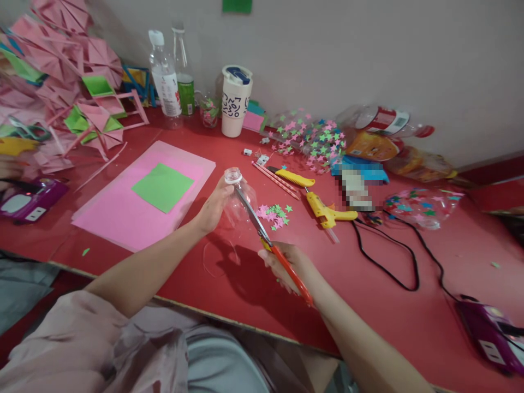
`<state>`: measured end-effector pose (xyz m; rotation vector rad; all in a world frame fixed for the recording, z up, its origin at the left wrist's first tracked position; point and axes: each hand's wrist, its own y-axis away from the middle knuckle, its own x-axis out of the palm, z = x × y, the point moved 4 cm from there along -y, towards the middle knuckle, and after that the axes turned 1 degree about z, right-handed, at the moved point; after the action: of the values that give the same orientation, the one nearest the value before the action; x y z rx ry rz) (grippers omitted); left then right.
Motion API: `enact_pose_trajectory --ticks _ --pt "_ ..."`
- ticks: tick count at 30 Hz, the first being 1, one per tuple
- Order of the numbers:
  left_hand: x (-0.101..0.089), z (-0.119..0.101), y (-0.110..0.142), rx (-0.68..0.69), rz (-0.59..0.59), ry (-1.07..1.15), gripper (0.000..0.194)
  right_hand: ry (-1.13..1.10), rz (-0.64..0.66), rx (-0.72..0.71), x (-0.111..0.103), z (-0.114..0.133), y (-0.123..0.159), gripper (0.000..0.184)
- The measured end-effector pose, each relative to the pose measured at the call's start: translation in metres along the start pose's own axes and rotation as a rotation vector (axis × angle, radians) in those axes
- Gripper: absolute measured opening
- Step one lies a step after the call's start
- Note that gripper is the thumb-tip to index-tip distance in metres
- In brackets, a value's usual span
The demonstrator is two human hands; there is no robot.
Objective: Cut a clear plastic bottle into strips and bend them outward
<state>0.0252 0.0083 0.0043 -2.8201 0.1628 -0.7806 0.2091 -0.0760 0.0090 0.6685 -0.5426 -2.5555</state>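
Note:
My left hand (213, 206) is closed around the upper part of a clear plastic bottle (245, 199), its open neck pointing up. The bottle's lower end is hard to make out. In my right hand (289, 261) are scissors (290, 273) with red-orange handles, fingers wrapped around them. Their blades reach up and left to the bottle, just below its neck. Whether the blades pass through the plastic I cannot tell. Small pink and green paper stars (276, 215) lie on the red table just right of the bottle. A thin loop of clear plastic (221, 259) rests below it.
Pink sheets (118, 202) with a green square (162, 187) lie at left. A yellow glue gun (323, 210) and yellow utility knife (295, 177) lie right. Bottles (166, 82) and a white cup (233, 109) stand behind. Another person's hand (8, 169) is at far left.

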Motion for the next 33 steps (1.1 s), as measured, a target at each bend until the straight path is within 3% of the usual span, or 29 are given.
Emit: enact_pose_trajectory --ticks 6,10,13,16,18,23,26,29,33 --pt "-0.003 0.001 0.000 -0.058 -0.062 0.032 0.021 -0.020 0.077 0.008 0.005 0.002 -0.004 0.051" --pt "-0.010 -0.007 -0.008 -0.051 -0.175 0.102 0.014 -0.016 0.101 0.034 0.004 0.004 -0.004 0.052" --pt "-0.014 -0.013 -0.017 -0.075 -0.245 0.207 0.018 -0.011 0.034 -0.005 -0.002 0.007 -0.002 0.051" --pt "-0.019 -0.014 -0.020 -0.192 -0.308 0.307 0.018 0.006 -0.089 -0.028 -0.013 0.007 -0.005 0.056" --pt "-0.020 -0.014 -0.020 -0.275 -0.300 0.359 0.024 0.025 -0.199 -0.063 -0.024 0.008 -0.006 0.058" --pt "-0.021 -0.015 -0.020 -0.353 -0.269 0.475 0.032 0.072 -0.275 -0.070 -0.047 0.013 -0.006 0.053" --pt "-0.023 -0.014 -0.020 -0.416 -0.303 0.526 0.032 0.247 -0.319 -0.082 -0.059 0.023 -0.004 0.049" --pt "-0.025 -0.014 -0.020 -0.442 -0.334 0.537 0.030 0.562 -0.389 -0.057 -0.070 0.032 -0.004 0.045" --pt "-0.026 -0.015 -0.022 -0.393 -0.302 0.558 0.026 0.977 -0.396 -0.001 -0.077 0.043 -0.009 0.022"
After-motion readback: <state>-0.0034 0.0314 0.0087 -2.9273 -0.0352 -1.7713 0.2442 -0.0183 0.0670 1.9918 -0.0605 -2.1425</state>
